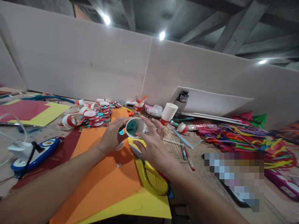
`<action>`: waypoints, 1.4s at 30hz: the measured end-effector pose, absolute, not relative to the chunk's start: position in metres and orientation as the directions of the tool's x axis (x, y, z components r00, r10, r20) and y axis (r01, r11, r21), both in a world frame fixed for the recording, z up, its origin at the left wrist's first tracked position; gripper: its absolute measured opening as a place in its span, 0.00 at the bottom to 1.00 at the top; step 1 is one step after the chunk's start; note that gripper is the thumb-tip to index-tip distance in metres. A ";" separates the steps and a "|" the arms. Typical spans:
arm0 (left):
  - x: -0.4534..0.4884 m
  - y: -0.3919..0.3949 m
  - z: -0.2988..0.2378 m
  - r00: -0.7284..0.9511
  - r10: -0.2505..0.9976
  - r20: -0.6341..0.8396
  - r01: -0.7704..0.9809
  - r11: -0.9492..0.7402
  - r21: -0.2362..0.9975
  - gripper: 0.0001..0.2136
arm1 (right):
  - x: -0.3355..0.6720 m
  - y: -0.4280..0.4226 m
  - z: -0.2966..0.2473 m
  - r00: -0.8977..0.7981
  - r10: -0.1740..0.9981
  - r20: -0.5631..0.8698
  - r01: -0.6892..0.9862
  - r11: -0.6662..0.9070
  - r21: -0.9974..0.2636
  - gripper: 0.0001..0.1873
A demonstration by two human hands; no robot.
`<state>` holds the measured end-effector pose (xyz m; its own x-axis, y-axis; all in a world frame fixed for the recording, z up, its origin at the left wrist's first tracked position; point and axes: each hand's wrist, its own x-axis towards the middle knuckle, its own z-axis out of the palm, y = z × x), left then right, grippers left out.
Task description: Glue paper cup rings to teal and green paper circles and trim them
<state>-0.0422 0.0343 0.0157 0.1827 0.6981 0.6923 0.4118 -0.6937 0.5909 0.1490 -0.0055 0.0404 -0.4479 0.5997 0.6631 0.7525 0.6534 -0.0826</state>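
A white paper cup (141,125) is held between my two hands, its open mouth facing me. A teal cut-out piece (132,128) shows inside it, against the inner wall. My left hand (114,134) grips the cup's left side, and a bit of light blue shows by its fingertips. My right hand (153,141) closes on the right side, thumb and fingers near the rim. Below the right hand, scissors with yellow handles (149,179) lie on orange paper (102,174) and yellow paper (154,207). A small white scrap (119,165) rests on the orange sheet.
Red-and-white cup pieces (90,114) crowd the left back. A cup stack (168,113) and a bottle (181,102) stand behind the hands. Colourful strips (245,137) cover the right. A power strip (39,154) lies left; markers (189,158) and a pixelated object (235,177) lie right.
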 end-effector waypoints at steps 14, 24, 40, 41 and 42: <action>-0.043 0.037 0.014 0.165 0.700 0.695 0.404 -0.691 0.600 0.18 | 0.156 -0.007 0.054 -0.335 0.579 0.744 0.665 0.704 -0.249 0.06; -0.051 0.045 0.006 0.146 0.678 0.720 0.458 -0.692 0.559 0.22 | 0.177 0.022 0.046 -0.017 0.973 0.230 0.296 0.225 -0.928 0.08; -0.045 0.052 -0.003 -0.055 0.849 0.526 0.388 -0.467 0.795 0.18 | 0.182 0.029 0.030 -0.092 0.994 0.061 0.287 0.085 -0.954 0.09; -0.046 0.052 -0.004 -0.050 0.857 0.512 0.384 -0.457 0.802 0.19 | 0.182 0.029 0.030 -0.092 0.994 0.051 0.280 0.075 -0.957 0.09; -0.046 0.053 -0.005 -0.041 0.863 0.504 0.378 -0.454 0.807 0.19 | 0.181 0.028 0.030 -0.088 0.995 0.044 0.272 0.066 -0.960 0.09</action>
